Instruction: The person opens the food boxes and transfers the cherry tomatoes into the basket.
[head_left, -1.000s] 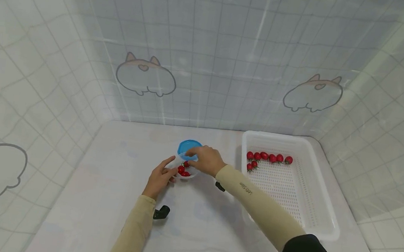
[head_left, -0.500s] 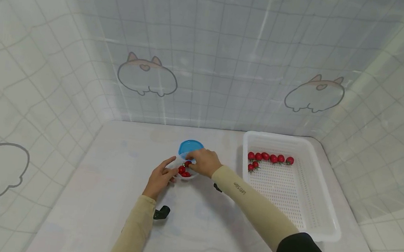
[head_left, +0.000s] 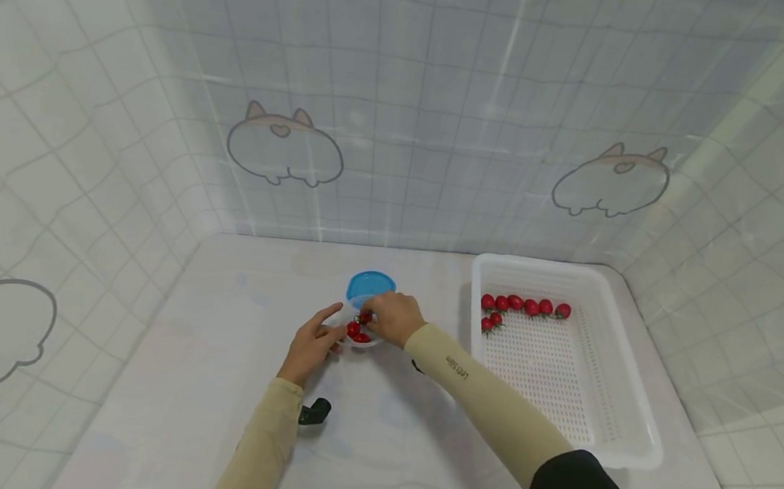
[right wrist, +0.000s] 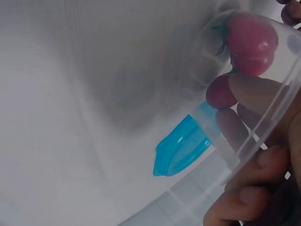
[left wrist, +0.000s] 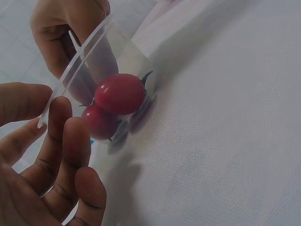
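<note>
A clear plastic tub stands on the white cloth in front of me, holding several red cherry tomatoes with green stems. My left hand pinches the tub's rim at its left side, thumb on one side and fingertips against the outer wall. From the right, my right hand reaches down into the tub. Its fingers grip one cherry tomato close to the other tomatoes, as seen through the wall in the right wrist view. A blue lid lies just behind the tub.
To the right stands a large white perforated basket, with several cherry tomatoes in a row along its back and left side. Tile-patterned sheeting walls in the table at the back and both sides.
My right hand has moved slightly left and lower into the tub with the tomato. The left hand stays at the rim; basket and lid look the same.
</note>
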`<state>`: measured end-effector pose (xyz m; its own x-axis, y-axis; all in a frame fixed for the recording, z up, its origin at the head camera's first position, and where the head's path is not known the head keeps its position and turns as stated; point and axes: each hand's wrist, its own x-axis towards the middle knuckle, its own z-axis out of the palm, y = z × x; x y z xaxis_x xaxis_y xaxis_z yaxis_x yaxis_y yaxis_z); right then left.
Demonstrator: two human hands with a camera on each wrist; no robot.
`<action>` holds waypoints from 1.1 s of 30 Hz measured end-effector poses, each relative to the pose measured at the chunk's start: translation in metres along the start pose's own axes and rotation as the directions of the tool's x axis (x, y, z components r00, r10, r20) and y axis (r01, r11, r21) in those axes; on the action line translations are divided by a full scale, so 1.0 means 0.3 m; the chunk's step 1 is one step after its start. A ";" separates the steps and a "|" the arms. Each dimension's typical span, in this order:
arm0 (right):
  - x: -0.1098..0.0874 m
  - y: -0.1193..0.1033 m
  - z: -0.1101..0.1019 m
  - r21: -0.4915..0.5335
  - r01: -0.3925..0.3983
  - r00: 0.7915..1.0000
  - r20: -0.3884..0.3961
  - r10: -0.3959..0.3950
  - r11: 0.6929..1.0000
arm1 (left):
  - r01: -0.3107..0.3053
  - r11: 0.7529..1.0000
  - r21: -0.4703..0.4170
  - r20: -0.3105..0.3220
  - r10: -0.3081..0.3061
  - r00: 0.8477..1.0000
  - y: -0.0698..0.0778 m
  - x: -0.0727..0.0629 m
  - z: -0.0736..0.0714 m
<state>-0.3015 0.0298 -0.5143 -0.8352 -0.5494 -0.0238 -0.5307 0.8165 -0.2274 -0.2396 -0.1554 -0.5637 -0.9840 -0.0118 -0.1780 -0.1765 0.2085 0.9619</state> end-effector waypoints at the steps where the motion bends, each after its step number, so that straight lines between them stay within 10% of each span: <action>1: 0.001 0.001 0.002 -0.003 0.001 1.000 0.000 -0.001 1.000 | -0.005 1.000 -0.001 0.002 0.005 1.000 -0.001 0.001 -0.001; 33: 0.000 -0.008 0.028 -0.071 0.011 1.000 -0.016 -0.012 0.997 | 0.004 1.000 0.002 -0.002 -0.004 1.000 0.009 -0.003 0.003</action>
<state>-0.2991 0.0265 -0.5220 -0.8307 -0.5567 -0.0057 -0.5490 0.8208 -0.1579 -0.2392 -0.1540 -0.5610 -0.9833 -0.0150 -0.1815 -0.1806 0.2103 0.9608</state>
